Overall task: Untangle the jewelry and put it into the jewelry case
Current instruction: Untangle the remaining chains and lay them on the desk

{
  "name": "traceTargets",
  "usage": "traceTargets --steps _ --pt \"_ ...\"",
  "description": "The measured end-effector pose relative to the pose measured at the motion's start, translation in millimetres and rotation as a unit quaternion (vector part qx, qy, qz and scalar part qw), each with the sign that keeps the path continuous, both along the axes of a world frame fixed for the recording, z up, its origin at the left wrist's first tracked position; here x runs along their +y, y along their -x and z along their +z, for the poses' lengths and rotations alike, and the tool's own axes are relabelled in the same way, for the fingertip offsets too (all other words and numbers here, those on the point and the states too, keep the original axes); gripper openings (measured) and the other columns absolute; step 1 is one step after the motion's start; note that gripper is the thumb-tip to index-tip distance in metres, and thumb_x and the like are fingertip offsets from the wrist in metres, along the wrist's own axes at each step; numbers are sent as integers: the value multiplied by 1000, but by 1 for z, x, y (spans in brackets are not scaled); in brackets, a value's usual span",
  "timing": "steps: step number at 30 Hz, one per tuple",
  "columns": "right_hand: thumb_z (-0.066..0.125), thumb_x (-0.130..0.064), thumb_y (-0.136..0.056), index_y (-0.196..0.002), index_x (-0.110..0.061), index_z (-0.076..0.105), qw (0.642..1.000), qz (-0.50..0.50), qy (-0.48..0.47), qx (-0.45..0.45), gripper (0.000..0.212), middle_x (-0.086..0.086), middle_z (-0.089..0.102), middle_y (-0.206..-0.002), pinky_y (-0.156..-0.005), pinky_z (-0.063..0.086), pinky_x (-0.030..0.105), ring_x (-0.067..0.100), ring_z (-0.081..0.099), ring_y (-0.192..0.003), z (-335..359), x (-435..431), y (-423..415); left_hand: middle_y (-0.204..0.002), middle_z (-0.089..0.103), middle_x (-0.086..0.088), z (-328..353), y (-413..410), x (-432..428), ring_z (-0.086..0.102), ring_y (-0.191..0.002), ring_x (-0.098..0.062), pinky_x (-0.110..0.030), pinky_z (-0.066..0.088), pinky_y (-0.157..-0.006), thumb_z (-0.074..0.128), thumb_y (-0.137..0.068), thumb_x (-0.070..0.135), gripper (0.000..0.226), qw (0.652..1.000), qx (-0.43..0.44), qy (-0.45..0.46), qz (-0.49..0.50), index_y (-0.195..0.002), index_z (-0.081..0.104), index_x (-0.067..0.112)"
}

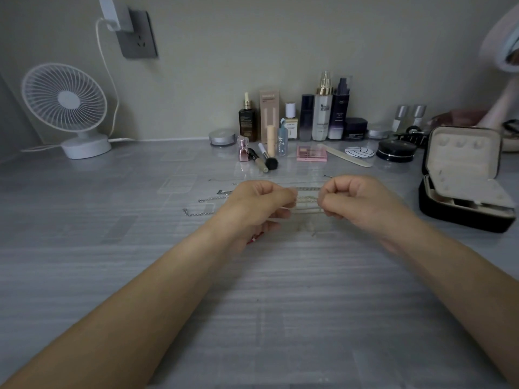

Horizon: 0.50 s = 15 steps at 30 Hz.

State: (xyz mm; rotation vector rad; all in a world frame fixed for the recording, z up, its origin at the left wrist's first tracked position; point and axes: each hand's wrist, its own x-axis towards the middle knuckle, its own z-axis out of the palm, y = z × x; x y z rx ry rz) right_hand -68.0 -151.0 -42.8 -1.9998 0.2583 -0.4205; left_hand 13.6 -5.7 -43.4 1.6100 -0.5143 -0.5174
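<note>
the left hand [258, 203] has its fingers curled in and its thumb and fingertips pinched on one end of a bunch of thin silvery chains [307, 199]. the right hand [356, 203] is curled the same way, pinching the other end. the two hands sit close together just above the grey worktop [84, 248], and the strands run short and roughly level between them. it is too blurred to say how many strands there are or how they cross.

more chain ends [207, 199] trail out on the worktop to the left of the left hand, lying flat and side by side.

the jewelry case [463, 178] stands to the right of the right hand, apart from it. it is open, black outside and cream inside, with its lid tilted up and back.

behind the hands, along the wall, is a row of cosmetic bottles [323, 108], with a pink palette [311, 153] and a makeup brush [268, 158] in front of them. a white desk fan [66, 102] stands at the far left, below a wall socket [139, 35].
</note>
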Motion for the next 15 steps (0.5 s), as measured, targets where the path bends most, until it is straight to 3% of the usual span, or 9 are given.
traceTargets --steps 6,11,15 --pt "64 -6 -75 -68 -15 67 998 51 27 21 12 -8 62 -58 -56 41 11 1 52 -55 -1 4 1 -64 56 3 0 0 -2 53 -55 -8 -21 41 -52 55 -90 27 24 993 104 55 -29 -69 53 16" --pt "65 -11 -80 -75 -26 67 997 54 51 10 16 0 67 -78 -63 45 11 6 58 -69 -3 4 0 -57 51 4 -4 1 -2 47 -49 -6 -16 40 -47 57 -89 24 24 998 34 43 -42 -67 55 15" --pt "68 -19 -81 -81 -27 69 997 57 44 -21 7 4 73 -89 -75 50 20 17 66 -82 -2 6 1 -54 54 3 -6 0 -1 44 -52 -13 -24 34 -51 66 -80 31 20 998 -63 6 -22 -64 62 20"
